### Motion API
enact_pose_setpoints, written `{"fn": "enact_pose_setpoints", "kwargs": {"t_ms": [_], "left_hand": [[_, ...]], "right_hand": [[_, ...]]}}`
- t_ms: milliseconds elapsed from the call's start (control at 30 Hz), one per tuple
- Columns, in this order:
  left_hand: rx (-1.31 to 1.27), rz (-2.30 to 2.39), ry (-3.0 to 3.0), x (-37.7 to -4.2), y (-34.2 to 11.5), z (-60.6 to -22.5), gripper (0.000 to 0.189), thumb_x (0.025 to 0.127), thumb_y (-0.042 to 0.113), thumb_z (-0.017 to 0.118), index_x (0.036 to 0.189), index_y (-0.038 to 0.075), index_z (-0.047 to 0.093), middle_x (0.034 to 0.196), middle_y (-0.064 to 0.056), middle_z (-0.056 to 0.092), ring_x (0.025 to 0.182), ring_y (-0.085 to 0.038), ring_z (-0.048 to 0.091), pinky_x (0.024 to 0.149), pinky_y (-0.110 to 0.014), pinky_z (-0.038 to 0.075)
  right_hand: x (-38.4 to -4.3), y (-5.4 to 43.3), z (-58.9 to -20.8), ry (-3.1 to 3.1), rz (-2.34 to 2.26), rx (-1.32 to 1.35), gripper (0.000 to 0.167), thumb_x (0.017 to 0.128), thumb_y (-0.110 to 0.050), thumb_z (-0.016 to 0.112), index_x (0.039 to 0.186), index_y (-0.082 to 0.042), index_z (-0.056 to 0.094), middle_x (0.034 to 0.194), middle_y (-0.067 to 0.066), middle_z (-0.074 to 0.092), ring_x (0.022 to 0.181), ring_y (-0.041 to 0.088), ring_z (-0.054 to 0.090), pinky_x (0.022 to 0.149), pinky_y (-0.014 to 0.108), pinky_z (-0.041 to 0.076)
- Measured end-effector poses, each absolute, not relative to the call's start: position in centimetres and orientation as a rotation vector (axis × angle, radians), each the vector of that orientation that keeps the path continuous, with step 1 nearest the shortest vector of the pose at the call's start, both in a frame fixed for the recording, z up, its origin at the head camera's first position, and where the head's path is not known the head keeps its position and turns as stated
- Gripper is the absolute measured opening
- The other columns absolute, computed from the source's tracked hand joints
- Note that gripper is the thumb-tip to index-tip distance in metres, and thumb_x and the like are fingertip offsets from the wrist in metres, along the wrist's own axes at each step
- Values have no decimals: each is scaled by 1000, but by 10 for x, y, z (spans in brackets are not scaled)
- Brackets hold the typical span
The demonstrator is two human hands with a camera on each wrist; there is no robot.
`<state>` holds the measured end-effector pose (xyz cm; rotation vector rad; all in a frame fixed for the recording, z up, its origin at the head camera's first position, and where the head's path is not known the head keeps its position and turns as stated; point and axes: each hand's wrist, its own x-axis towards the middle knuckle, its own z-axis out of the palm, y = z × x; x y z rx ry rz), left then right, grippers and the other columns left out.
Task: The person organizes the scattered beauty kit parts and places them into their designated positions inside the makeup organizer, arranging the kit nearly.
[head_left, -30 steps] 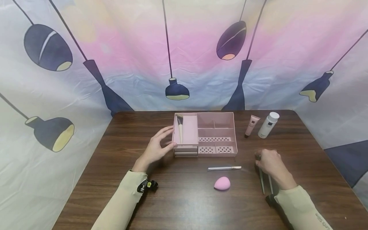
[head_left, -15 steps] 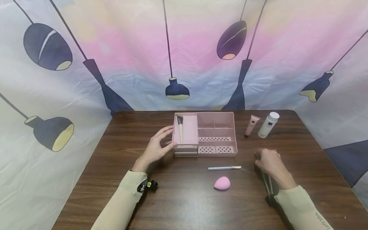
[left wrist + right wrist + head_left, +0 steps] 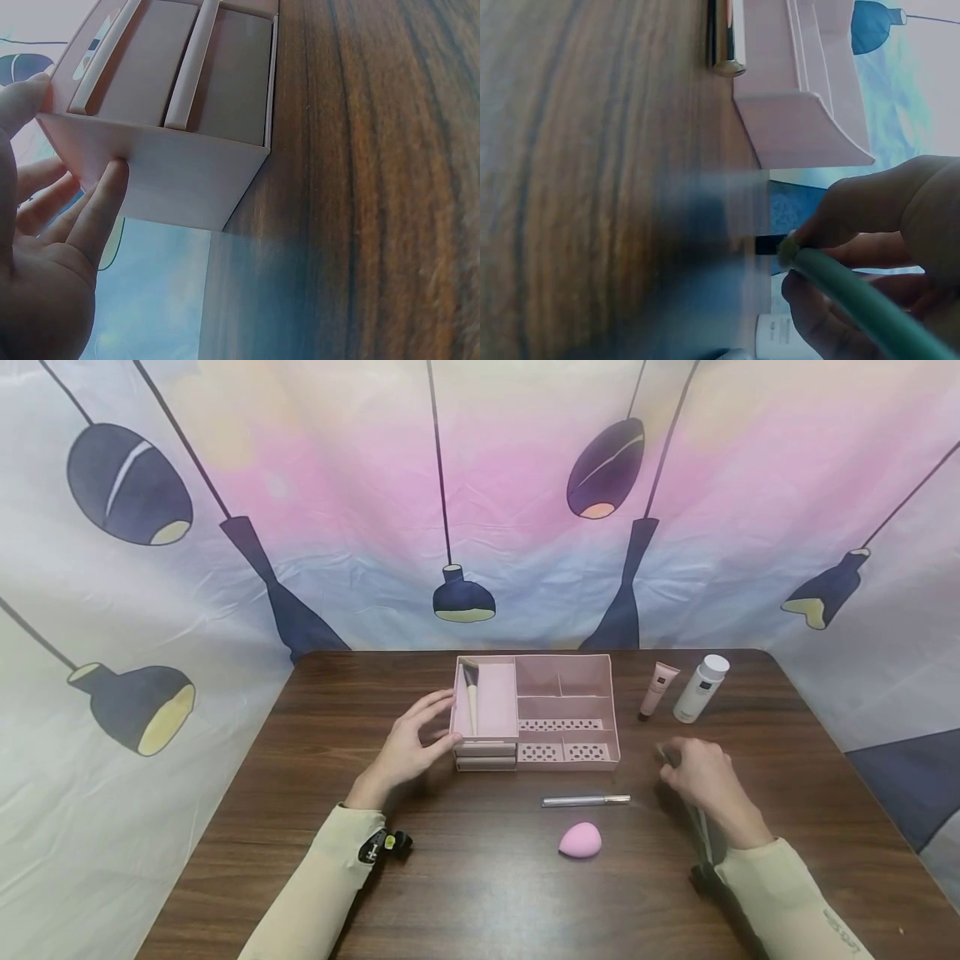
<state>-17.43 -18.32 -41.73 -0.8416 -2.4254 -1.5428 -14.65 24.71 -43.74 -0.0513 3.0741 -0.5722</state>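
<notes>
My left hand rests against the left side of a pink makeup organizer, its thumb at the near top corner and its fingers along the wall. A brush with a pale handle lies in the organizer's top tray. To the right of the organizer, low over the table, my right hand pinches a slim green-handled makeup brush between thumb and fingers. Most of the brush's head is hidden by the fingers. A silver pen-like tube and a pink makeup sponge lie between the hands.
A pink squeeze tube and a white bottle stand at the back right of the brown wooden table. Behind its far edge hangs a cloth printed with lamps. Two drawers face forward on the organizer's left.
The right hand has lifted the green-handled brush slightly, and the brush's handle has swung toward the wrist. The left hand stays in place at the organizer.
</notes>
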Motion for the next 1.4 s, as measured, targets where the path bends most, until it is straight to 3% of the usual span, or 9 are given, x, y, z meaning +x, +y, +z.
{"fn": "enact_pose_setpoints", "kwargs": {"t_ms": [300, 533, 633, 933, 1200, 1400], "left_hand": [[-842, -1557, -2417, -173, -183, -416, 54, 85, -1, 72, 134, -11, 51, 143, -28, 43, 131, -41, 45, 93, -59, 54], [-843, -1529, -2424, -172, -184, -415, 54, 85, -1, 73, 133, -11, 51, 143, -28, 44, 131, -41, 44, 93, -56, 55], [-847, -1508, -2422, -172, -184, -415, 54, 85, -1, 73, 133, -11, 52, 142, -28, 44, 130, -41, 45, 93, -55, 56], [-868, -1530, -2399, -171, -183, -415, 52, 84, -4, 72, 131, -14, 51, 141, -31, 43, 128, -46, 45, 90, -57, 56], [-846, -1540, -2419, -172, -183, -416, 53, 85, -2, 72, 133, -12, 51, 143, -29, 43, 131, -42, 45, 93, -55, 55], [-864, -1523, -2408, -172, -182, -415, 53, 85, -1, 72, 132, -13, 51, 142, -29, 44, 130, -45, 44, 91, -55, 56]], "right_hand": [[-152, 239, -431, 3178, -668, -103, 38, 76, -12, 63, 113, -4, 70, 97, 20, 71, 74, 34, 58, 68, 57, 51], [-155, 230, -425, 3226, -751, -120, 39, 76, -11, 64, 113, -5, 71, 89, 15, 71, 68, 27, 53, 56, 42, 47], [-157, 225, -422, 3243, -793, -132, 38, 76, -12, 64, 113, -7, 71, 88, 14, 72, 68, 27, 57, 54, 41, 48], [-164, 213, -415, 3283, -850, -185, 37, 76, -11, 65, 111, -7, 72, 99, 18, 73, 79, 34, 67, 65, 53, 54], [-173, 201, -409, 3315, -857, -241, 33, 77, -12, 65, 108, -5, 73, 96, 17, 73, 80, 32, 66, 70, 52, 55], [-178, 191, -398, 3315, -860, -289, 32, 79, -13, 66, 110, -3, 72, 94, 19, 72, 73, 33, 61, 64, 48, 52]]}}
